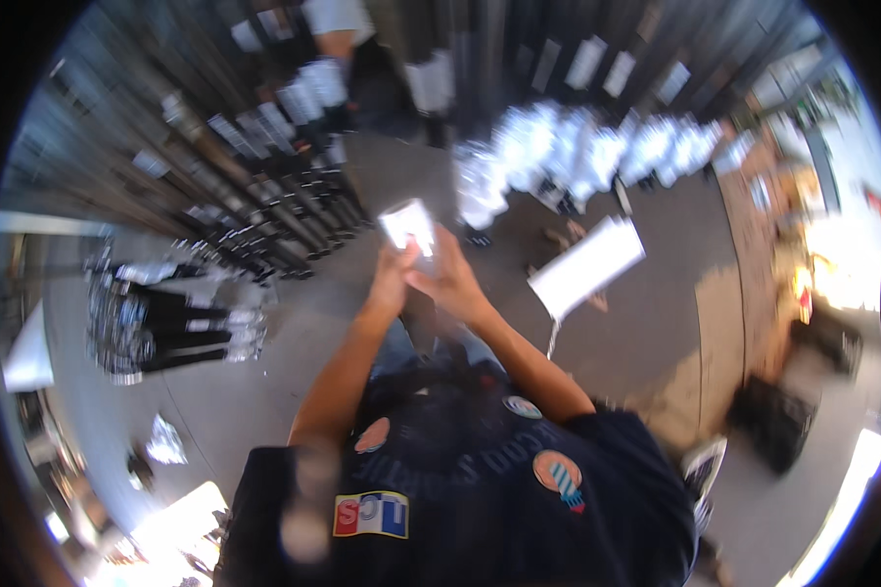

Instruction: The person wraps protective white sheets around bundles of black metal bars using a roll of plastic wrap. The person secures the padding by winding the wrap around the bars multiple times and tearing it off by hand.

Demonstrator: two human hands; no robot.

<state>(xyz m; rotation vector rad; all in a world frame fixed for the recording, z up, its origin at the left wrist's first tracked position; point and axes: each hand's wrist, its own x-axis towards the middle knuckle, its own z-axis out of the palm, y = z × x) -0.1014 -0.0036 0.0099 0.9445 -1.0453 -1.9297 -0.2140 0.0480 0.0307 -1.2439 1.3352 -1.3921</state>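
Both my hands are raised together in front of my chest, around a small, bright white rectangular object (409, 220). Motion blur and glare hide its details, so what it is cannot be made out. My left hand (390, 275) grips it from the left side, with fingers reaching onto its face. On the other side, my right hand (449, 275) closes around its lower right edge, thumb pointing inward. Beneath the hands lies a grey-brown floor (323, 301).
Rows of long dark items (257, 176) with white tags extend up and left. Clear plastic wrapping (558, 147) lines the upper right. A white panel (586, 268) is right of my hands. Dark crates (771, 422) stand far right. A plastic-ended dark bundle (183, 326) lies left.
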